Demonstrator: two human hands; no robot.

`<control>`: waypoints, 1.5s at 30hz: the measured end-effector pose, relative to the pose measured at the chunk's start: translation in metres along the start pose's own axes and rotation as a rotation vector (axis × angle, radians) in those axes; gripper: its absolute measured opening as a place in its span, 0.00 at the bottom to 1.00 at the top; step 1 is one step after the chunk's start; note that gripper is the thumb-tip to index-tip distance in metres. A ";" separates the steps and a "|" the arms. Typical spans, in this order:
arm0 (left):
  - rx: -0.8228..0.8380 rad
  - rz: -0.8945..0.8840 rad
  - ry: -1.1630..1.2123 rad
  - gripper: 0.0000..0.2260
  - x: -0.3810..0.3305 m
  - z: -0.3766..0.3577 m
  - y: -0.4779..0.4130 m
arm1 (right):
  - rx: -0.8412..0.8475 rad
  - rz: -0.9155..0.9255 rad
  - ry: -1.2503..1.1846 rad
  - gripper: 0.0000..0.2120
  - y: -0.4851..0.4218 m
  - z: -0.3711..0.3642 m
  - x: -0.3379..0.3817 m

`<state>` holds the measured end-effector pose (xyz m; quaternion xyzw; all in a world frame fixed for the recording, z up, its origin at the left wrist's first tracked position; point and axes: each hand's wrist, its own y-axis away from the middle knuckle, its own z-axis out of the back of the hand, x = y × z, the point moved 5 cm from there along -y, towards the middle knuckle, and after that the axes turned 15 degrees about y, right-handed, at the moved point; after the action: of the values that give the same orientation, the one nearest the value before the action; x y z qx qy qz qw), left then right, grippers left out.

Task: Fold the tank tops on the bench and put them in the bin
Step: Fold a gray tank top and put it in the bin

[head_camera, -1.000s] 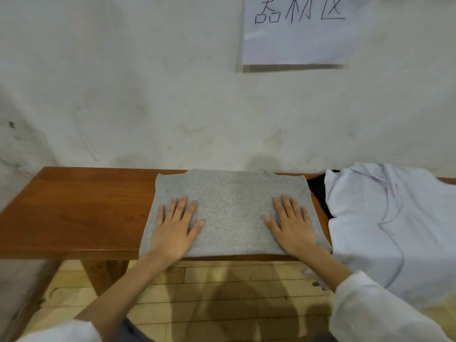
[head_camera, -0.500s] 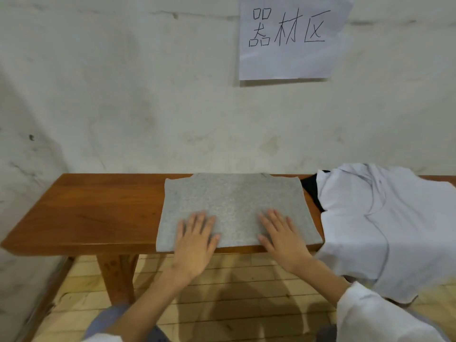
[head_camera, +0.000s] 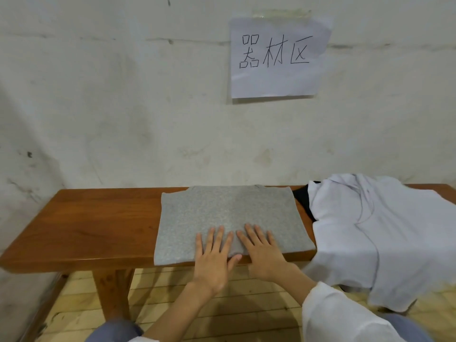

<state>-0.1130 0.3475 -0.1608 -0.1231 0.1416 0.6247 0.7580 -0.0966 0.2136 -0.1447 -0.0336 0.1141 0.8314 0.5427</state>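
A grey tank top (head_camera: pixel 227 213), folded into a flat rectangle, lies across the middle of the wooden bench (head_camera: pixel 93 223). My left hand (head_camera: pixel 214 257) and my right hand (head_camera: pixel 261 253) rest side by side, palms down and fingers spread, on its near edge at the bench's front. Neither hand grips the cloth. To the right a white garment (head_camera: pixel 385 233) is spread out and hangs over the bench's front edge. A black garment (head_camera: pixel 302 199) peeks out from under it. No bin is in view.
A stained white wall stands right behind the bench, with a taped paper sign (head_camera: pixel 276 58) bearing handwritten characters. The bench's left part shows bare wood. A bench leg (head_camera: pixel 113 292) stands on the pale wooden floor (head_camera: pixel 241 302) below.
Both hands slid from the outer parts of the grey tank top toward its middle and near edge, ending close together. The view pulled back and tilted up.
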 end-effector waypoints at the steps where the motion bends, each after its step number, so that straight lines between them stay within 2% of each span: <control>1: -0.060 -0.015 0.042 0.32 -0.004 0.004 0.005 | -0.021 -0.032 -0.146 0.33 0.004 0.008 0.001; 3: -0.247 -0.007 0.227 0.26 -0.008 0.014 0.030 | -0.222 -0.187 -0.450 0.23 0.022 0.020 0.000; 4: -0.327 0.060 0.392 0.22 -0.006 0.016 0.043 | -0.266 -0.294 -0.613 0.17 0.033 0.017 -0.004; 5: -0.355 0.181 0.626 0.20 -0.001 0.015 0.053 | -0.257 -0.398 -0.779 0.12 0.044 0.011 -0.008; 7: -0.293 0.568 1.206 0.17 0.014 0.002 0.063 | -0.144 -0.612 -1.136 0.08 0.058 -0.012 -0.014; 9: -0.216 0.801 1.558 0.12 0.025 -0.006 0.066 | -0.047 -0.833 -1.510 0.13 0.065 -0.030 -0.024; 12: -0.251 0.879 1.852 0.07 0.042 -0.002 0.063 | -0.073 -0.993 -2.021 0.18 0.069 -0.034 -0.037; 15: -0.325 0.926 2.101 0.05 0.055 0.010 0.062 | -0.114 -1.053 -2.217 0.23 0.070 -0.026 -0.046; 18: -0.430 0.955 2.176 0.03 0.066 0.017 0.061 | -0.107 -1.103 -2.236 0.15 0.069 -0.028 -0.052; 21: -0.463 0.974 2.195 0.03 0.069 0.019 0.063 | -0.108 -1.127 -2.212 0.06 0.069 -0.030 -0.054; 24: -0.488 0.955 2.083 0.03 0.076 0.020 0.063 | -0.153 -1.079 -2.157 0.04 0.063 -0.027 -0.057; 28: -0.509 0.910 2.018 0.05 0.080 0.031 0.059 | -0.118 -1.062 -2.159 0.10 0.055 -0.024 -0.061; 31: -0.553 0.866 1.988 0.07 0.079 0.047 0.058 | -0.143 -1.076 -2.105 0.11 0.052 -0.020 -0.065; 38: -0.887 0.731 1.779 0.06 0.064 0.096 0.067 | -0.499 -1.071 -1.712 0.12 0.070 0.019 -0.071; 42: -1.008 0.633 1.699 0.04 0.049 0.121 0.079 | -0.697 -1.068 -1.541 0.13 0.095 0.046 -0.065; 45: -1.052 0.553 1.671 0.06 0.036 0.138 0.087 | -0.764 -1.067 -1.501 0.15 0.110 0.059 -0.063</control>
<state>-0.1835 0.4468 -0.0469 -0.7988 0.3558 0.4753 0.0969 -0.1669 0.1288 -0.0588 0.2814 -0.5639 0.2655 0.7296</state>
